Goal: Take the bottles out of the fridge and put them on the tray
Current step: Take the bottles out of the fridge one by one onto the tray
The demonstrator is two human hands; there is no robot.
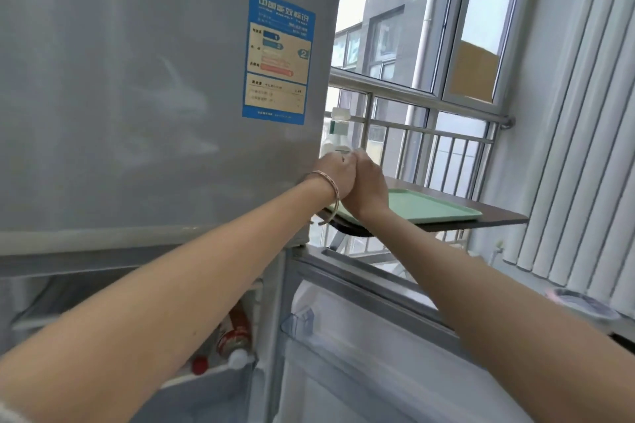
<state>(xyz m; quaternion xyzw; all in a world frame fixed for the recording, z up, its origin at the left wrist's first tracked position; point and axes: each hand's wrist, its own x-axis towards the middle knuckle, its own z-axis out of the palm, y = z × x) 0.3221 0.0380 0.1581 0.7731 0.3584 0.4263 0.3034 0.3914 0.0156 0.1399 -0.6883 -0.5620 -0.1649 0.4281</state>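
A pale bottle with a white cap and a green label stands upright past the fridge's right edge, above the near end of the mint-green tray. My left hand, a bangle on its wrist, and my right hand are both wrapped around the bottle's lower part, so its base is hidden. Whether it rests on the tray I cannot tell. Lower down, inside the open fridge, a red-labelled bottle with a white cap lies tilted, and a red cap shows beside it.
The tray lies on a dark shelf in front of a metal window railing. The open lower fridge door with clear door shelves juts out below my right arm. White vertical blinds hang at the right.
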